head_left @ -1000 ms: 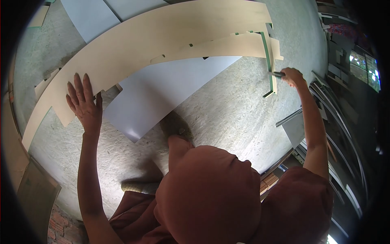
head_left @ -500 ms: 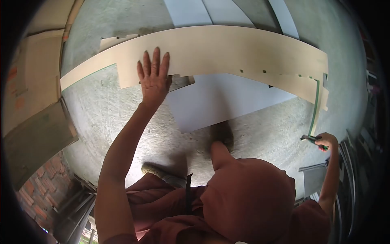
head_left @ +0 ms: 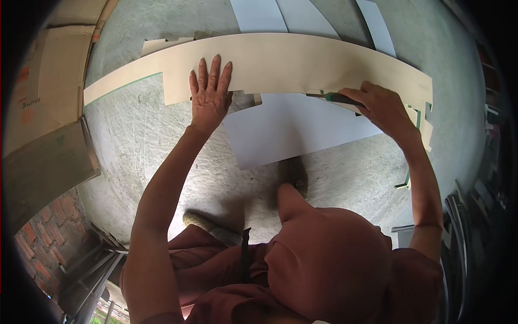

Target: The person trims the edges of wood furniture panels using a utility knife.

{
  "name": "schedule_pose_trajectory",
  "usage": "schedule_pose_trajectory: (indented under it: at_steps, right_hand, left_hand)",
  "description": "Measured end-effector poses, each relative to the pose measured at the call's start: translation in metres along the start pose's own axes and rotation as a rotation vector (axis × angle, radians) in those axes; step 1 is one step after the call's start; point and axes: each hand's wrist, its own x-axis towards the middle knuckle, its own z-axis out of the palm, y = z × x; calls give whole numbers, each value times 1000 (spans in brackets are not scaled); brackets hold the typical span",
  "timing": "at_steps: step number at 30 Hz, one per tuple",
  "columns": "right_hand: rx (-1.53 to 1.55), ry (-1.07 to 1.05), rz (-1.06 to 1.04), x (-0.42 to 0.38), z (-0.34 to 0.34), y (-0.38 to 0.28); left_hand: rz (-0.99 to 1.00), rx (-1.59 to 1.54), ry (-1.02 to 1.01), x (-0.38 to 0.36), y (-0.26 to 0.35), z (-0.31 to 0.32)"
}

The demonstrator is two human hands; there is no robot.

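Note:
A long, pale beige sheet (head_left: 280, 62) with a curved far edge and notches lies across the floor. My left hand (head_left: 209, 100) rests on its near edge, left of centre, with the fingers spread flat. Wrapped round the dark and green handle of a cutter (head_left: 334, 97) is my right hand (head_left: 384, 108), and the tool's thin tip points left along the sheet's near edge. A white sheet (head_left: 280, 132) lies partly under the beige one. Near the right end, a green strip (head_left: 418, 117) runs along a narrow part of the beige sheet.
White panels (head_left: 259, 16) lie beyond the beige sheet on the grey floor (head_left: 140, 140). Cardboard (head_left: 59, 81) stands at the left, above bricks (head_left: 48, 232). Metal strips (head_left: 458, 232) lie at the right. A foot (head_left: 293, 175) is beside the white sheet.
My right hand has moved up and left with the cutter, from the lower end of the green strip to the beige sheet's near edge. My left hand stays flat on the sheet.

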Motion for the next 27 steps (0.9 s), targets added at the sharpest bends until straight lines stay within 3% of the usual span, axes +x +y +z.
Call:
schedule_pose_trajectory:
  at_steps: [5,12,16,20,22,27]
  right_hand:
    - [-121,-58,-97,25,-24,-11]
    - [95,133,-241,69,-28,-70]
    - [103,94,-264,76,-10,-87]
    - [-74,11,-328,95,-13,-104]
    - [-73,17,-355,105,-22,-115]
    - [-5,49,-428,136,-42,-146]
  left_hand:
    - [3,-16,-3,-1,-1,-2]
    - [65,-35,-65,-4,-31,-19]
    - [-206,72,-70,-27,-75,-25]
    - [-210,-40,-134,-41,-85,-38]
    - [-193,-73,-221,-40,-90,-45]
    - [-253,-144,-190,-50,-102,-48]
